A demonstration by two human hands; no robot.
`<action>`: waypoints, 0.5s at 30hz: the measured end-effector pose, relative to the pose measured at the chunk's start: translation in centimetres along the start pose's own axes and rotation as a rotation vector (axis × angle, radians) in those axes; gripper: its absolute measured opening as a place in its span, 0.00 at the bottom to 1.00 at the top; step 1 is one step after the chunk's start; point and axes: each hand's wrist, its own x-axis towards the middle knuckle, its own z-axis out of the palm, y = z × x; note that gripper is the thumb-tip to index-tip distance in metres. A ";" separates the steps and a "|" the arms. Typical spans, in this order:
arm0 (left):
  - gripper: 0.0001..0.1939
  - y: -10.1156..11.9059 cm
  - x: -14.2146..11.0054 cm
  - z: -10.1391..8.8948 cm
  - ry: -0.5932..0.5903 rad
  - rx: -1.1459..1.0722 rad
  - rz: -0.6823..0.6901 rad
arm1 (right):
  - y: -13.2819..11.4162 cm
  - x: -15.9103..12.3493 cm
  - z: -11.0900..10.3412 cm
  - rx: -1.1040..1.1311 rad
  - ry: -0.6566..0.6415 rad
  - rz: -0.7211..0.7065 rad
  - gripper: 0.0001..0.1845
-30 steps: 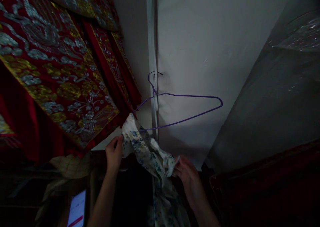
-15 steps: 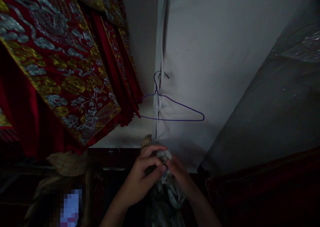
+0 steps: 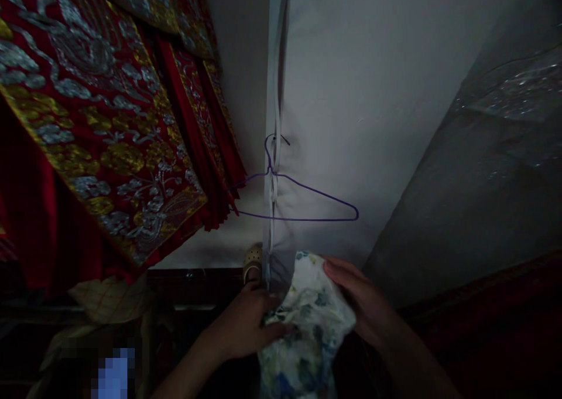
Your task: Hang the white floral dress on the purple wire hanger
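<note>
A white garment with blue and green floral print (image 3: 307, 328) hangs spread between my hands at the bottom of the view. My left hand (image 3: 248, 320) grips its left side, the thumb lying over the cloth and the other fingers partly hidden. On the right, my right hand (image 3: 357, 293) holds the upper right edge, its thumb side against the fabric. Just beyond the garment, a purple wire hanger (image 3: 311, 218) hangs from a nail on the wall, with nothing on it; its left end is hidden behind red cloth.
Red embroidered cloth (image 3: 118, 123) hangs at the left. White cables (image 3: 276, 94) run down the pale wall (image 3: 360, 94). A grey, shiny plastic-like sheet (image 3: 474, 182) covers something on the right. Below are a tan clog (image 3: 253, 258) on a foot and checked cloth (image 3: 114, 299).
The bunched garment has opened out between my hands. My right hand has moved right, away from the left one, and the view has shifted slightly.
</note>
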 end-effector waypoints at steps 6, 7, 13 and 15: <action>0.12 -3.6 -1.9 -4.8 -0.016 0.352 -0.196 | -3.8 -0.9 -3.3 -0.131 -0.243 -0.085 0.25; 0.14 -4.1 -2.4 -5.6 0.016 0.370 -0.226 | -4.4 -0.7 -3.9 -0.146 -0.185 -0.129 0.25; 0.08 -4.1 -4.9 -9.4 0.237 0.001 -0.202 | -5.8 2.5 -3.9 -0.490 0.388 -0.757 0.13; 0.07 -3.0 -5.2 -10.2 0.345 -0.140 -0.160 | -5.1 4.3 -2.4 -0.584 0.336 -0.867 0.09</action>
